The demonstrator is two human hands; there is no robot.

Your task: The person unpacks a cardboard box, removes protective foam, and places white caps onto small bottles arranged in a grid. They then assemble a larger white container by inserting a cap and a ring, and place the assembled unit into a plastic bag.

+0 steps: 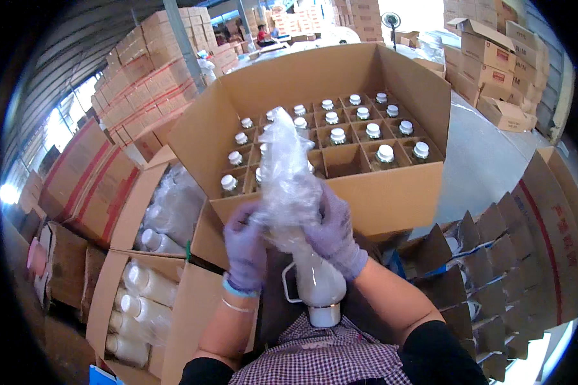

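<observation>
Both my hands wear purple gloves and hold a white bottle (318,282) with a side handle, its cap pointing toward my body. My left hand (245,247) grips the left of the clear plastic bag (286,173) that covers the bottle's far end. My right hand (334,234) grips the bag and bottle from the right. The bag's loose end rises over the open cardboard box (392,192) in front of me. That box has a divider grid, and several white-capped bottles (385,154) stand in its cells. One front cell is empty.
Left of me open cartons hold bagged white bottles (144,308). Folded cardboard divider grids (488,269) stand at my right. Stacked cartons (148,70) fill the back left and far right, with a standing fan (392,22) beyond.
</observation>
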